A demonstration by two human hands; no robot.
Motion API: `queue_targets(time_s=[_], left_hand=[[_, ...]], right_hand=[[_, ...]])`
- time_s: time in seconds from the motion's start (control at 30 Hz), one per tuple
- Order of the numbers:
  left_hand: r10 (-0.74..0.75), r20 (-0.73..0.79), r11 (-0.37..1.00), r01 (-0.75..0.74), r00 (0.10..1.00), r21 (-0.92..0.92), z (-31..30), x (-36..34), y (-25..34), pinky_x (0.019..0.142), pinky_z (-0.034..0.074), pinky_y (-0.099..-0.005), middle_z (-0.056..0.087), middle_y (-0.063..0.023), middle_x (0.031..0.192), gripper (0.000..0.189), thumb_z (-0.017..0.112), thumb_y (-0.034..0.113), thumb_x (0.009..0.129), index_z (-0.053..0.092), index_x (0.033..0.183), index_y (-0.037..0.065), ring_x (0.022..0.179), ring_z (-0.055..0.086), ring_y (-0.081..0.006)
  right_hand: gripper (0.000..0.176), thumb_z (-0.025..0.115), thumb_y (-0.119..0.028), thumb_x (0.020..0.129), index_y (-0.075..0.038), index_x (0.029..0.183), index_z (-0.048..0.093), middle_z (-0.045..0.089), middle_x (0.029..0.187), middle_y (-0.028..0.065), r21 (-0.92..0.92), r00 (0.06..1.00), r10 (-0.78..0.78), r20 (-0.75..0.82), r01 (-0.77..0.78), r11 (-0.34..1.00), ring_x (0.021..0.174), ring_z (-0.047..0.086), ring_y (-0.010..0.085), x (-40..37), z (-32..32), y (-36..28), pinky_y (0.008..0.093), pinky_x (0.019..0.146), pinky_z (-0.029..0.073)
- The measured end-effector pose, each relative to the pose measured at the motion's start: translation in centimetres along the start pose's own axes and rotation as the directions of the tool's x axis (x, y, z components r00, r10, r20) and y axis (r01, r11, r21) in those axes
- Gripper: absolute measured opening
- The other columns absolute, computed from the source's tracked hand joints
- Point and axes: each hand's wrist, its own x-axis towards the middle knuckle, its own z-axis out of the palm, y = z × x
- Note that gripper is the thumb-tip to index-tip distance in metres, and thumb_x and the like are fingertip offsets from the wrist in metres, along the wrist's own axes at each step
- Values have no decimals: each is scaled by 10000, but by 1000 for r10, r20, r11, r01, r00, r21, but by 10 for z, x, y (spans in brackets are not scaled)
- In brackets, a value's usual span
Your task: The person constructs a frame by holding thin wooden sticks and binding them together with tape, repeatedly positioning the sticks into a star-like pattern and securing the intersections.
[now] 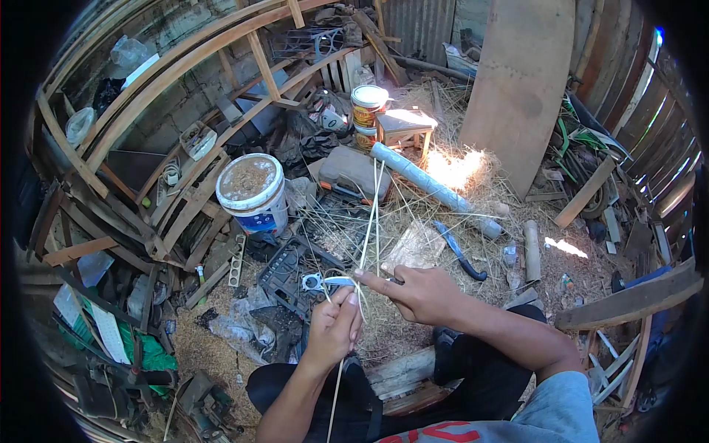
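My left hand (334, 328) is closed around thin pale bamboo strips (369, 229), which fan upward and away from me; one tail hangs below the fist. My right hand (421, 294) grips a small knife (338, 280), its dark handle mostly hidden in the fingers. The knife's blade points left and crosses the strips just above my left hand. My right index finger stretches along towards the strips. Beyond both hands, a long blue-grey pipe (421, 181) lies slanted on the straw. A machete (459, 251) with a blue blade and black handle rests on the floor to the right.
A white bucket (277, 199) stands front left beside a grey tool case (347, 174). An open black case (295, 275) lies near my feet. A small wooden stool (406, 122) and paint cans (368, 105) are farther back. A wooden rack (170, 63) lines the left; a tall board (521, 88) leans at right.
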Motion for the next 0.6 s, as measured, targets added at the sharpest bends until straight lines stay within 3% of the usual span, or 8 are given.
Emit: queue_targets(time_s=[0.13,0.2,0.27,0.33,0.4,0.47,0.6], left_hand=[[-17,-37,1000,17,999,4,6,-2,6,368,308,-205,378,45,500,362,405,169,1045,478,1329,-43,370,339,-39],[-38,64,995,32,997,98,9,-11,9,379,307,-196,383,55,508,400,404,167,1044,435,1384,-42,388,346,-27],[-49,134,986,26,990,166,12,-15,3,398,301,-181,391,65,513,419,401,163,1042,421,1407,-43,405,354,-16],[-39,180,985,7,983,171,12,-14,-1,404,296,-175,384,67,511,420,398,159,1041,420,1409,-43,402,346,-17],[-43,211,983,5,977,181,11,-19,1,404,295,-174,381,64,506,422,396,160,1042,417,1410,-44,395,340,-20],[-46,244,983,0,969,185,12,-25,10,398,295,-178,382,56,499,425,393,167,1043,414,1411,-45,384,337,-25],[-86,100,996,85,991,14,5,-13,14,362,295,-195,377,27,486,434,374,170,1045,387,1432,-27,341,330,-46]], right_hand=[[690,579,-124,843,-313,1476,383,572,755,88,-31,997,63,33,-62,998,601,603,245,1,-5,1,380,487,484],[617,560,-103,865,-262,1449,435,576,725,110,-25,954,291,-69,-293,956,617,604,270,9,-12,24,386,533,487],[496,524,-92,900,-186,1387,513,611,752,147,102,901,325,-288,-308,946,660,617,314,7,-16,70,401,612,492],[410,487,-95,938,-133,1342,551,639,808,170,153,873,357,-333,-324,934,688,627,320,6,-23,93,410,671,489],[377,479,-123,963,-97,1332,550,641,803,193,211,719,617,-318,-581,786,710,634,320,-6,-10,153,422,713,494],[383,484,-185,989,-80,1355,525,604,689,148,163,646,535,-544,-544,823,630,602,232,-28,-12,203,361,629,487],[439,478,-215,1007,-83,1425,451,503,628,20,431,582,806,-110,-702,566,536,491,101,-40,-2,198,260,511,403]])
